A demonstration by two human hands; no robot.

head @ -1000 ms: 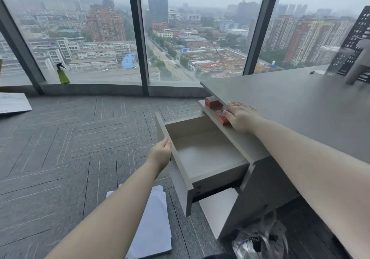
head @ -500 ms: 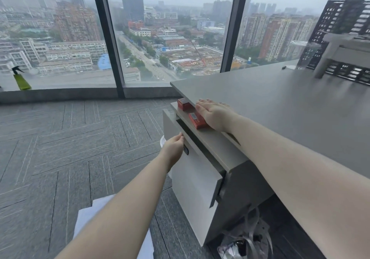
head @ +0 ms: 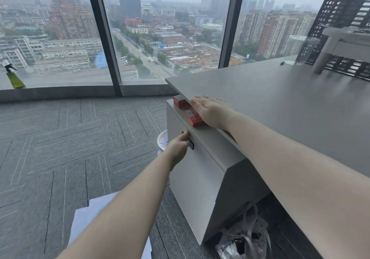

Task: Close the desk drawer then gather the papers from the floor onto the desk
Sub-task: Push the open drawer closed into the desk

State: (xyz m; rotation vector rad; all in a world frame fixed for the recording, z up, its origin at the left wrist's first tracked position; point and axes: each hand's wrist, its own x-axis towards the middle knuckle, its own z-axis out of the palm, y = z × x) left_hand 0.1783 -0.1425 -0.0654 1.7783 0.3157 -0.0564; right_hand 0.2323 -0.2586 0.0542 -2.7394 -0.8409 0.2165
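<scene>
Left hand (head: pixel 178 146) reaches forward on an outstretched arm, fingers pressed against the flush white drawer front (head: pixel 197 170) at its small black handle (head: pixel 191 143); whether they grip it is unclear. Right hand (head: pixel 210 110) lies flat, fingers spread, on the grey desk edge (head: pixel 280 106). White papers (head: pixel 86 220) lie on the near carpet, below the left forearm.

A high-rise office. A broad grey laminate tabletop (head: pixel 270 106) is the landmark: under its near edge stands a white drawer cabinet (head: pixel 198 170), on its far right corner a black perforated metal organiser rack (head: pixel 340 38). Beyond it, floor-to-ceiling glass windows with dark frames (head: pixel 104 38) overlook city towers far below. Left of it lies grey herringbone carpet tile flooring (head: pixel 60 148).
</scene>
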